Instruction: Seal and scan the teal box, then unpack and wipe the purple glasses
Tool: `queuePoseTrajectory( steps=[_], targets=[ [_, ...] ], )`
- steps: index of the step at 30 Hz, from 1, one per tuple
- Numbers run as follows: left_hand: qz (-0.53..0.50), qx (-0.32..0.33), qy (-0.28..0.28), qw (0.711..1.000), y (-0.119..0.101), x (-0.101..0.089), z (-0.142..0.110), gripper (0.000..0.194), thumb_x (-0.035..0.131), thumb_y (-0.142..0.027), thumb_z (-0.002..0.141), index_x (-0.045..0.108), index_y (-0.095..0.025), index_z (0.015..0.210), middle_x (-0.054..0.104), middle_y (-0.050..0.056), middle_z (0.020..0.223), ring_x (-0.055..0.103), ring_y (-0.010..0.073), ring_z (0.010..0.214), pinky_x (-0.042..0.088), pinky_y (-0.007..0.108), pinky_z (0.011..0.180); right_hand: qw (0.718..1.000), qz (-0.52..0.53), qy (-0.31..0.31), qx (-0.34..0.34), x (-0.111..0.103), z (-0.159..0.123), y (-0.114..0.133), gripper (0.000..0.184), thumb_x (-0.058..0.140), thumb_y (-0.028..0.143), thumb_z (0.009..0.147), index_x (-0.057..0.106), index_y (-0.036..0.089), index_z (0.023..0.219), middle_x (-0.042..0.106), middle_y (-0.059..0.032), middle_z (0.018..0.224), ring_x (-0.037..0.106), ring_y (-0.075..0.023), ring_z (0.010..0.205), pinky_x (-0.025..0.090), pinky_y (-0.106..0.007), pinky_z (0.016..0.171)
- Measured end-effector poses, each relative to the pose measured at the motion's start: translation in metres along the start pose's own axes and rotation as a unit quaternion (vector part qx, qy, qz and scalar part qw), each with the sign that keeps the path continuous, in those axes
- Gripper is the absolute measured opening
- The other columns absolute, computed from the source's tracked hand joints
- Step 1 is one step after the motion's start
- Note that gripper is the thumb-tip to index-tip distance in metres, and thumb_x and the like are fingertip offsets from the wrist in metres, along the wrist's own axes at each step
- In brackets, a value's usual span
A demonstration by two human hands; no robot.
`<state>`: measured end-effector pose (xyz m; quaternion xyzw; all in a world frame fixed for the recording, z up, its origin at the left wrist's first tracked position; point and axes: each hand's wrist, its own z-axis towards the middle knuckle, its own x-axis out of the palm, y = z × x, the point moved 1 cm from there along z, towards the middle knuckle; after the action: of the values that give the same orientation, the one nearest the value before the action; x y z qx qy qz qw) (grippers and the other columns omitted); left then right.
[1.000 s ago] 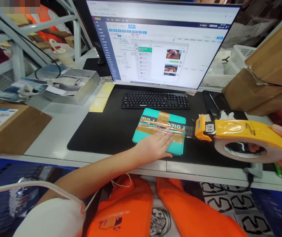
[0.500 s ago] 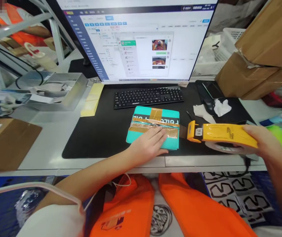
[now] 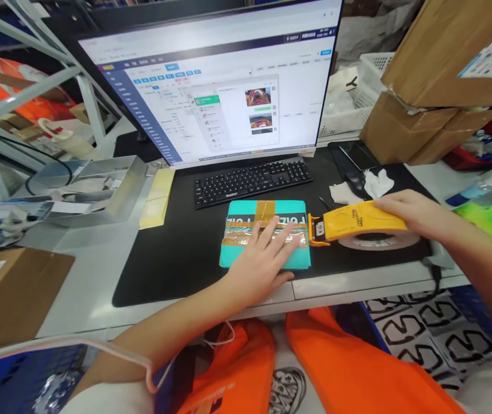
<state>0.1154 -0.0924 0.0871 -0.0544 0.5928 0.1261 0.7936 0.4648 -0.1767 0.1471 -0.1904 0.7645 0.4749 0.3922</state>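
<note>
The left hand (image 3: pixel 261 264) lies spread, fingers across the turquoise parcel (image 3: pixel 238 230), which sits directly beneath it on the black mat (image 3: pixel 164 261). The right hand (image 3: pixel 414 213) is closed around the rear of the yellow tape dispenser (image 3: pixel 356 220); left of that grip, the dispenser's head stands at the parcel's edge, though whether tape joins them is hard to make out. Beyond the left hand lies the keyboard (image 3: pixel 252 183).

Parcel (image 3: pixel 243 208): teal, white-lettered black band (image 3: pixel 249 219), brown tape strips (image 3: pixel 265 210). From it, 3 o'clock: dispenser (image 3: pixel 349 220), yellow, black print. 12: keyboard (image 3: pixel 252 183), black. 10: notepad (image 3: pixel 157 198), pale yellow. 6: vest (image 3: pixel 319 351), orange. 4: packs (image 3: pixel 427 328), white, black squiggles.
</note>
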Motion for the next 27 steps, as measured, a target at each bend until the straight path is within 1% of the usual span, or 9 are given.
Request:
queuePoseTrajectory(
  steps=[3, 6, 9, 11, 14, 16, 20, 23, 27],
  targets=[
    [0.014, -0.013, 0.082, 0.996, -0.002, -0.001, 0.009, 0.078, 0.068, -0.051, 0.098, 0.041, -0.014, 0.161, 0.038, 0.016, 0.170, 0.034, 0.0479, 0.155, 0.035, 0.068, 0.122, 0.997, -0.054, 0.047, -0.030, -0.003, 0.014, 0.032, 0.076, 0.048, 0.088, 0.074, 0.072, 0.015, 0.070, 0.069, -0.0104, 0.074, 0.057, -0.0214, 0.067, 0.042, -0.036, 0.065],
    [0.019, -0.024, 0.108, 0.994, -0.003, 0.000, 0.013, 0.077, 0.065, -0.050, 0.100, 0.038, -0.017, 0.164, 0.033, 0.014, 0.172, 0.030, 0.0472, 0.157, 0.035, 0.068, 0.123, 0.991, -0.115, 0.035, -0.056, -0.008, 0.019, 0.055, 0.067, 0.046, 0.079, 0.084, 0.069, 0.018, 0.065, 0.064, -0.0080, 0.067, 0.053, -0.0194, 0.064, 0.037, -0.034, 0.063],
    [0.024, -0.033, 0.121, 0.992, -0.004, 0.000, 0.016, 0.076, 0.065, -0.048, 0.100, 0.038, -0.018, 0.164, 0.031, 0.014, 0.173, 0.028, 0.0476, 0.159, 0.034, 0.070, 0.123, 0.986, -0.144, 0.032, -0.082, -0.009, 0.016, 0.068, 0.060, 0.048, 0.069, 0.090, 0.066, 0.020, 0.062, 0.060, -0.0062, 0.064, 0.050, -0.0180, 0.062, 0.034, -0.034, 0.062],
    [0.029, -0.036, 0.132, 0.990, -0.004, -0.001, 0.019, 0.074, 0.064, -0.046, 0.100, 0.040, -0.018, 0.164, 0.031, 0.014, 0.173, 0.027, 0.0483, 0.158, 0.034, 0.072, 0.123, 0.982, -0.156, 0.030, -0.101, -0.008, 0.011, 0.073, 0.059, 0.046, 0.066, 0.092, 0.063, 0.020, 0.060, 0.057, -0.0054, 0.062, 0.048, -0.0172, 0.061, 0.032, -0.034, 0.062],
    [0.038, -0.030, 0.151, 0.987, -0.006, -0.003, 0.026, 0.073, 0.065, -0.043, 0.099, 0.040, -0.021, 0.164, 0.032, 0.014, 0.173, 0.028, 0.0497, 0.158, 0.034, 0.076, 0.120, 0.983, -0.161, 0.019, -0.091, -0.008, 0.007, 0.076, 0.057, 0.046, 0.062, 0.094, 0.064, 0.019, 0.061, 0.056, -0.0056, 0.062, 0.048, -0.0174, 0.062, 0.032, -0.033, 0.062],
    [0.047, -0.023, 0.156, 0.986, -0.007, -0.003, 0.030, 0.073, 0.065, -0.042, 0.099, 0.040, -0.020, 0.164, 0.031, 0.016, 0.172, 0.028, 0.0500, 0.158, 0.035, 0.076, 0.119, 0.983, -0.159, 0.015, -0.087, -0.008, 0.008, 0.075, 0.054, 0.047, 0.061, 0.094, 0.068, 0.018, 0.067, 0.057, -0.0055, 0.063, 0.050, -0.0179, 0.064, 0.033, -0.032, 0.062],
    [0.076, -0.017, 0.144, 0.987, -0.008, -0.001, 0.033, 0.069, 0.061, -0.038, 0.100, 0.042, -0.015, 0.163, 0.031, 0.020, 0.172, 0.029, 0.0502, 0.157, 0.036, 0.074, 0.119, 0.979, -0.163, 0.023, -0.122, -0.006, 0.011, 0.069, 0.050, 0.046, 0.056, 0.096, 0.073, 0.018, 0.078, 0.058, -0.0044, 0.064, 0.051, -0.0176, 0.065, 0.032, -0.031, 0.062],
    [0.089, -0.007, 0.137, 0.987, -0.008, 0.000, 0.033, 0.070, 0.060, -0.040, 0.101, 0.041, -0.014, 0.163, 0.032, 0.021, 0.171, 0.031, 0.0502, 0.156, 0.035, 0.072, 0.119, 0.974, -0.174, -0.003, -0.148, -0.001, 0.003, 0.070, 0.048, 0.047, 0.053, 0.096, 0.075, 0.015, 0.084, 0.064, -0.0077, 0.069, 0.055, -0.0192, 0.069, 0.033, -0.031, 0.064],
    [0.094, -0.001, 0.133, 0.987, -0.006, 0.000, 0.037, 0.075, 0.060, -0.045, 0.099, 0.041, -0.008, 0.161, 0.036, 0.025, 0.168, 0.034, 0.0502, 0.154, 0.037, 0.070, 0.118, 0.961, -0.190, -0.048, -0.194, 0.004, -0.008, 0.087, 0.047, 0.051, 0.051, 0.094, 0.077, 0.011, 0.092, 0.073, -0.0146, 0.084, 0.064, -0.0242, 0.086, 0.039, -0.031, 0.072]
  ],
)
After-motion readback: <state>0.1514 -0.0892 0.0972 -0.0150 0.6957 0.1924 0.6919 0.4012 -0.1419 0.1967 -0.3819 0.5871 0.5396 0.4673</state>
